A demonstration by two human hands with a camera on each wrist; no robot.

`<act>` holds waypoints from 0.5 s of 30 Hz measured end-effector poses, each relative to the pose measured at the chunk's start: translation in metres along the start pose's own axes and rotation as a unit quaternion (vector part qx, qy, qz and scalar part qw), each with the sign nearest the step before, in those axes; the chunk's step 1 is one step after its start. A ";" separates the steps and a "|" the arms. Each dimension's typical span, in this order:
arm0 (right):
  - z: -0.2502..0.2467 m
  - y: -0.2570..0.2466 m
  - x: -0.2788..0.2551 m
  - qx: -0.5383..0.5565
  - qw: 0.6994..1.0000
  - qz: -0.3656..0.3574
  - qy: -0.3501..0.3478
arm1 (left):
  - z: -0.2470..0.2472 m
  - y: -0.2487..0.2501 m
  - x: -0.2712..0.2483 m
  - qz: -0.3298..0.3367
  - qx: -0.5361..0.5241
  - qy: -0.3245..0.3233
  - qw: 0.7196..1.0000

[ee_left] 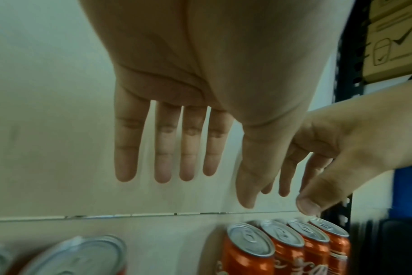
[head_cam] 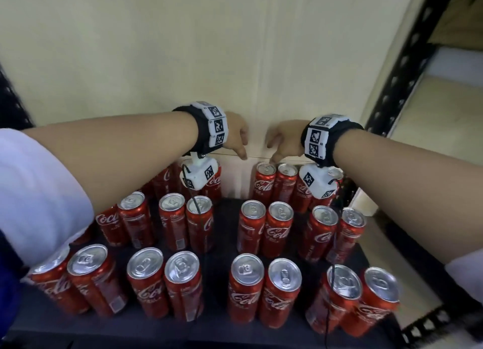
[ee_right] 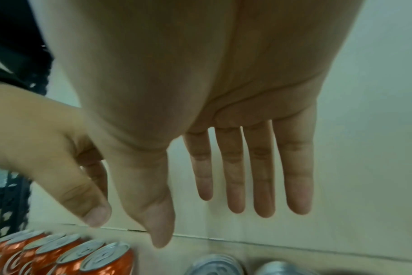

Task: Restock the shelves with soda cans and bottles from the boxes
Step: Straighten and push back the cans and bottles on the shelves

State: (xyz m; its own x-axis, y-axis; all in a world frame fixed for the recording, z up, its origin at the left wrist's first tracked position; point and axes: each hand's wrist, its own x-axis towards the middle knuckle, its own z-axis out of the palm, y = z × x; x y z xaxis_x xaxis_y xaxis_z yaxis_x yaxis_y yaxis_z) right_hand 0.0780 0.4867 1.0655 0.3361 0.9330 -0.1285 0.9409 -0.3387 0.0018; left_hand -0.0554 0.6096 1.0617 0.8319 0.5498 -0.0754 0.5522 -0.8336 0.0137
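Several red soda cans [head_cam: 251, 225] stand upright in three rows of pairs on a dark shelf [head_cam: 224, 246]. Both hands hover above the back row, near the wall. My left hand [head_cam: 239, 139] is empty, its fingers [ee_left: 162, 148] straight and pointing down above the back-left cans [head_cam: 213, 181]. My right hand [head_cam: 281, 144] is empty too, fingers [ee_right: 261, 171] straight, its thumb just above a back-row can [head_cam: 265, 180]. In the wrist views each hand shows its open palm, with can tops [ee_left: 249, 240] [ee_right: 104, 256] below.
A cream wall [head_cam: 183, 61] closes the back of the shelf. Black perforated uprights [head_cam: 400, 68] frame the right side, with further shelves [head_cam: 457, 68] beyond. A cardboard box [ee_left: 395, 37] sits on a neighbouring shelf. A gap runs down the middle between the can columns.
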 end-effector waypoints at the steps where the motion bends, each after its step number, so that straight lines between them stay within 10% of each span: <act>1: 0.004 0.008 -0.002 0.006 1.000 0.008 0.003 | 0.002 0.009 0.003 0.005 -0.001 -0.003 1.000; 15: 0.039 0.046 -0.013 0.038 0.999 0.008 0.009 | 0.039 0.072 0.033 0.029 -0.010 -0.039 0.999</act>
State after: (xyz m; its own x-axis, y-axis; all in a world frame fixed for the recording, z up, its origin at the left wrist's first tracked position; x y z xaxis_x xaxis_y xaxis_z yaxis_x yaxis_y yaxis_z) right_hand 0.1151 0.4541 1.0284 0.3516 0.9296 -0.1107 0.9299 -0.3605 -0.0727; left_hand 0.0094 0.5651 1.0211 0.8565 0.4936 -0.1511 0.5041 -0.8627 0.0393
